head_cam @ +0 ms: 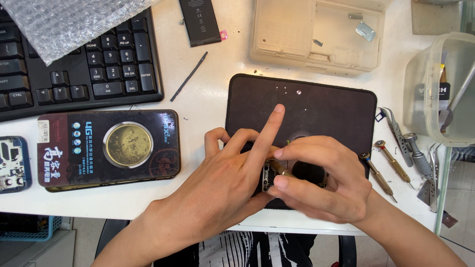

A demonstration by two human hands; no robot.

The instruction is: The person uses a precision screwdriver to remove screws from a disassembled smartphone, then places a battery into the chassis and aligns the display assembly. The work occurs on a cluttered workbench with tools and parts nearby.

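Left hand [222,173]: yours – steadies phone [267,177] on mat [316,106], index finger raised
Right hand [316,178]: pinches screwdriver [280,168] – tip at phone

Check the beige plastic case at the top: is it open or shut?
Open. The case lies spread flat on the desk, both halves facing up, with small metal parts exposed inside.

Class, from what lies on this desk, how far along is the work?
Done: a battery lies apart; tiny screws sit on the dark mat. In hand: left hand steadies the opened device while right hand works a tool. Left: parts remain unassembled.
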